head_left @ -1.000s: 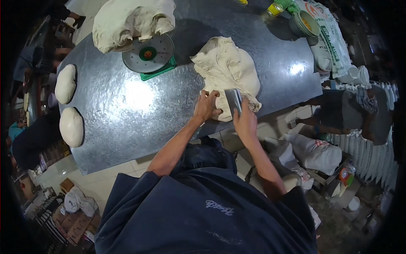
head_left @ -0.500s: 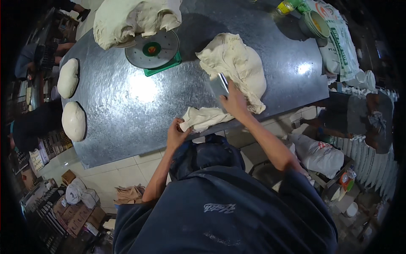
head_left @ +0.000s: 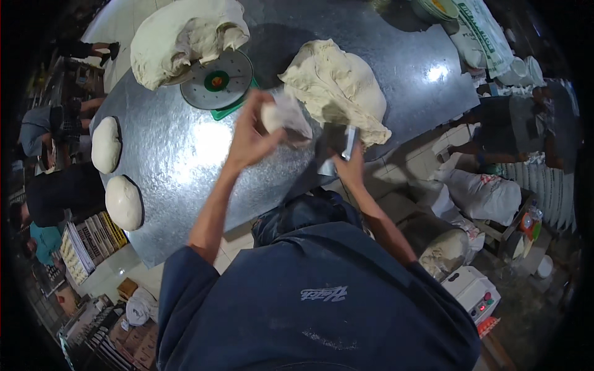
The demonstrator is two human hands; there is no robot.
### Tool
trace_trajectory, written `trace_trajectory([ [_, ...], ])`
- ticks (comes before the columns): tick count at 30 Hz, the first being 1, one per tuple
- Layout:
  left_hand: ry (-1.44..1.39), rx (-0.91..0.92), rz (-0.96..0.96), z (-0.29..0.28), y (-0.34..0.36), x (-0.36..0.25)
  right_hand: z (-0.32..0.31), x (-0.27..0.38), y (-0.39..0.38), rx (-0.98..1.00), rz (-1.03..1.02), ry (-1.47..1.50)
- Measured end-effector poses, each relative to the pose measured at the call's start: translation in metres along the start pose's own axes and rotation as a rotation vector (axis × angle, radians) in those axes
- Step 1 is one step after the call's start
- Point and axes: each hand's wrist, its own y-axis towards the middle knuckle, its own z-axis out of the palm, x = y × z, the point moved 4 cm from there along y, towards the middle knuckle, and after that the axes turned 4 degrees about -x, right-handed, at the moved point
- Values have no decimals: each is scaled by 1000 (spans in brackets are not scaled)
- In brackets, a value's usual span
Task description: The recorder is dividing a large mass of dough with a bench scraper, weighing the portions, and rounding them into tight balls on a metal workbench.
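Note:
A blurred piece of pale dough (head_left: 288, 119) is lifted above the metal table in my left hand (head_left: 252, 135), fingers and thumb around it. My right hand (head_left: 350, 168) grips a metal dough scraper (head_left: 333, 143) by its shiny handle, close to the table's front edge. Just beyond the scraper lies a big loose mound of dough (head_left: 349, 77) with a folded, torn surface. To the left of that mound, past my left hand, stands a green weighing scale (head_left: 219, 79) with a round metal pan.
A larger dough mass (head_left: 185, 37) overhangs the scale at the back. Two smooth oval dough pieces (head_left: 106, 145) rest along the left edge of the table (head_left: 179, 216). A tub (head_left: 434, 8) and sacks (head_left: 486, 38) are at the back right. Other people are around the table.
My left hand has raised the dough piece from the front edge and carried it up toward the scale. My right hand has drawn the scraper nearer to me. The view has shifted slightly.

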Motion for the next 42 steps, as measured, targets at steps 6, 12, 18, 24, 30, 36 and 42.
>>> trace_trajectory([
  [6,54,33,316,-130,126,-145,-59,2,-44,-483,417,99],
  [12,325,-318,231,-330,183,-103,-64,15,-84,-595,362,150],
  [18,48,-1203,180,-422,-9,79,-61,-10,-136,-639,488,169],
  [24,3,-524,-494,-114,-111,228,-70,-31,-82,-587,547,201],
  [30,697,-461,141,25,91,125,-89,-12,32,-336,334,-27],
  [36,739,-303,-104,51,124,147,-51,57,112,98,-13,-266],
  [42,243,-414,-200,41,8,149,54,104,132,430,-391,-472],
])
